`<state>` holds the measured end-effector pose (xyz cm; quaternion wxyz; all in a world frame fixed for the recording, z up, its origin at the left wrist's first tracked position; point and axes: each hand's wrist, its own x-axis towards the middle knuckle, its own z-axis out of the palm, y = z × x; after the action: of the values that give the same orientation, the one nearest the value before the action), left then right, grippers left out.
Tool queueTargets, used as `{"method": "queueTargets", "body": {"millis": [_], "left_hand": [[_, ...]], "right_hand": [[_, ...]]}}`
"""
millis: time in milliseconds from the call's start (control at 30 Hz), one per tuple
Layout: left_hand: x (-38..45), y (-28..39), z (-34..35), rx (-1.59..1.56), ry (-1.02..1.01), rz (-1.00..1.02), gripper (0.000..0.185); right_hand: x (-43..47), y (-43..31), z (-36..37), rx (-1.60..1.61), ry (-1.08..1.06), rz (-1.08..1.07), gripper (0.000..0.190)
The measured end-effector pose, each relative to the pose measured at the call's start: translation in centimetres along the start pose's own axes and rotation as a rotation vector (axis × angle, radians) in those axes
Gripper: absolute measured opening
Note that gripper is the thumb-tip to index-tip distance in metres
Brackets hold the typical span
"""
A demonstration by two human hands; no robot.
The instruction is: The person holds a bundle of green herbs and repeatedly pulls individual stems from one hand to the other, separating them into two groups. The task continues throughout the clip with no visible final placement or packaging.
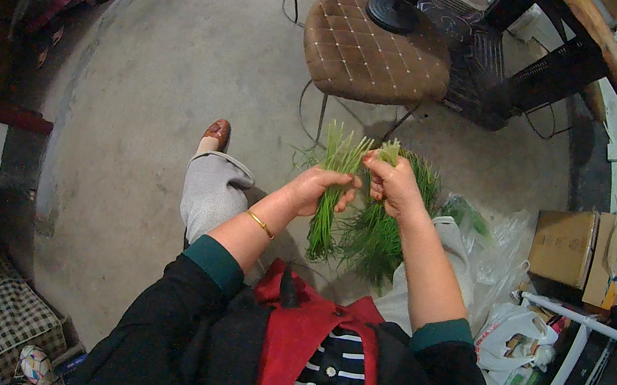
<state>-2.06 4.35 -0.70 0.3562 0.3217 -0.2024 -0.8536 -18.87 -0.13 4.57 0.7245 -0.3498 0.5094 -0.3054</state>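
My left hand is closed around a bunch of thin green vegetable stalks, their pale cut ends fanned out above the fist and darker green ends hanging below. Close beside it, my right hand grips a smaller tuft of pale stalk ends that shows above the thumb. Whether longer stalks hang from this fist cannot be told against the greens behind it. A larger heap of greens with fine, feathery leaves lies under and beyond my right hand, between my legs.
Ahead stands a quilted brown chair bearing a black round-based stand. To the right are clear plastic wrapping, a cardboard box, a white plastic bag and a white-framed rack. A checked cloth covers something at lower left.
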Motion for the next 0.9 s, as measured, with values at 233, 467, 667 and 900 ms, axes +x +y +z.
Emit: {"method": "queueTargets", "body": {"millis": [233, 467, 667, 900], "left_hand": [[-0.1, 0.3, 0.1, -0.146, -0.007, -0.023, 0.031], [-0.3, 0.6, 0.4, -0.106, 0.087, -0.004, 0.028], [-0.2, 0.5, 0.4, -0.034, 0.082, 0.071, 0.021], [0.0, 0.6, 0.5, -0.114, 0.152, 0.081, 0.022]], "right_hand": [[0.3, 0.4, -0.2, -0.012, 0.007, -0.004, 0.009], [0.9, 1.0, -1.0, 0.088, -0.037, 0.017, 0.007], [0.7, 1.4, -0.5, -0.088, -0.005, -0.040, 0.012], [0.7, 1.4, -0.3, -0.099, 0.065, -0.053, 0.010]]}}
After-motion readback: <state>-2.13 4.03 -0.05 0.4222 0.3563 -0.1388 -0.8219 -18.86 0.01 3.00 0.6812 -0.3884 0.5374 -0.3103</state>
